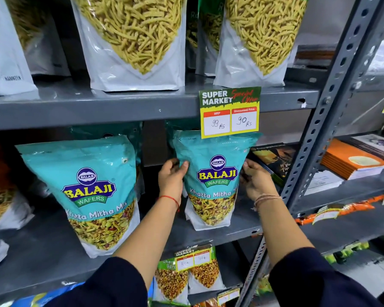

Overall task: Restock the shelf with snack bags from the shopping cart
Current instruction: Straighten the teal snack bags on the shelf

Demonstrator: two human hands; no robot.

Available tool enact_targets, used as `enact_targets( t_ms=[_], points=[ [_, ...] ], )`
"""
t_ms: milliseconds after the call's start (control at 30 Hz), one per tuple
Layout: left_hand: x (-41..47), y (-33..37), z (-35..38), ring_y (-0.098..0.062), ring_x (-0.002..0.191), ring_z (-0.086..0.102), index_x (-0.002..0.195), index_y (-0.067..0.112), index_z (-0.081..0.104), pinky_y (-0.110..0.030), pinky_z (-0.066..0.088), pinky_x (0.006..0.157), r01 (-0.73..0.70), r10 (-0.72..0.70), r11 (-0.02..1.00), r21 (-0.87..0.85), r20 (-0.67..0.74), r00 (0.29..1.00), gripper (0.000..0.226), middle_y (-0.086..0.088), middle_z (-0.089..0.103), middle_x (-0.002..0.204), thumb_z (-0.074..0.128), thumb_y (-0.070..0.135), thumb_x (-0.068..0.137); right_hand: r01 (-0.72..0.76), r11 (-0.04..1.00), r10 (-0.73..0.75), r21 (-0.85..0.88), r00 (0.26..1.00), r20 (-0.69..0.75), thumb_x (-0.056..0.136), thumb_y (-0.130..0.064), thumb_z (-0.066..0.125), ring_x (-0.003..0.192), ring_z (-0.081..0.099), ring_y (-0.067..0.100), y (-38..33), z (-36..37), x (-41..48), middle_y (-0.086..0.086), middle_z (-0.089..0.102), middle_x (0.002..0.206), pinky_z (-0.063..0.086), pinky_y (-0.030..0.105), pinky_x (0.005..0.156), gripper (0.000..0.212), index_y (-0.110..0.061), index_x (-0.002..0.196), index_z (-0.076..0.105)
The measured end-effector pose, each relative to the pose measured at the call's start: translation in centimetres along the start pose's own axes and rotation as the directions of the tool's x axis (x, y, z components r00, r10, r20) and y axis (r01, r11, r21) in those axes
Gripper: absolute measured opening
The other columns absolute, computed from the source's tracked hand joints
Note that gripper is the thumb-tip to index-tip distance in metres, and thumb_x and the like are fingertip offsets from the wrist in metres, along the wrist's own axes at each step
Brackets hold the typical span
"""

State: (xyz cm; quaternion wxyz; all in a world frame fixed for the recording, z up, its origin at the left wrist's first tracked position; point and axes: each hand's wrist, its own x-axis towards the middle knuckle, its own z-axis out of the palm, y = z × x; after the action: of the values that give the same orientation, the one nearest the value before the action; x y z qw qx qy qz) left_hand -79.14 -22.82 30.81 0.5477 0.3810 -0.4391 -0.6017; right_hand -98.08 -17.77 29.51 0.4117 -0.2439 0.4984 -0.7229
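A teal Balaji Khatta Mitha Mix snack bag stands upright on the middle grey shelf, near its right end. My left hand grips the bag's left edge and my right hand holds its right edge. A second, identical teal bag stands further left on the same shelf, leaning a little. More teal bags are partly visible behind both. The shopping cart is out of view.
A price tag hangs from the upper shelf edge just above the held bag. White sev pouches fill the upper shelf. A perforated steel upright borders the right side, with books beyond it. Smaller snack packs sit below.
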Motion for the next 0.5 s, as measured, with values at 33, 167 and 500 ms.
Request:
enact_targets(
  t_ms=[33, 167, 500],
  points=[
    [0.0, 0.0, 0.0, -0.024, 0.099, 0.055, 0.115, -0.006, 0.051, -0.047, 0.045, 0.099, 0.012, -0.012, 1.0, -0.001, -0.019, 1.0, 0.031, -0.03, 0.057, 0.122, 0.057, 0.002, 0.085, -0.019, 1.0, 0.019, 0.004, 0.999, 0.036, 0.092, 0.003, 0.038, 0.074, 0.057, 0.01, -0.1, -0.2, 0.1, -0.011, 0.072, 0.065, 0.041, 0.022, 0.065, 0.028, -0.014, 0.087, 0.059],
    [0.0, -0.2, 0.2, -0.024, 0.091, 0.057, 0.106, 0.0, 0.053, -0.051, 0.045, 0.096, 0.013, -0.015, 0.999, -0.038, -0.051, 0.999, 0.023, -0.023, 0.06, 0.109, 0.059, 0.003, 0.084, -0.051, 0.999, 0.05, 0.014, 0.993, 0.109, 0.09, 0.009, 0.038, 0.067, 0.061, 0.006, -0.2, -0.8, 0.1, -0.011, 0.072, 0.061, 0.043, 0.019, 0.062, 0.029, -0.013, 0.087, 0.057],
    [1.1, -0.1, -0.4, -0.015, 0.069, 0.055, 0.065, 0.014, 0.05, -0.046, 0.047, 0.089, 0.016, -0.014, 0.999, 0.049, -0.041, 0.999, 0.026, -0.002, 0.061, 0.065, 0.061, -0.003, 0.081, 0.054, 0.997, -0.056, 0.051, 0.997, 0.05, 0.087, 0.013, 0.04, 0.054, 0.062, 0.001, -0.1, -0.8, 1.0, -0.01, 0.068, 0.051, 0.048, 0.019, 0.064, 0.029, -0.01, 0.074, 0.052]
  ],
)
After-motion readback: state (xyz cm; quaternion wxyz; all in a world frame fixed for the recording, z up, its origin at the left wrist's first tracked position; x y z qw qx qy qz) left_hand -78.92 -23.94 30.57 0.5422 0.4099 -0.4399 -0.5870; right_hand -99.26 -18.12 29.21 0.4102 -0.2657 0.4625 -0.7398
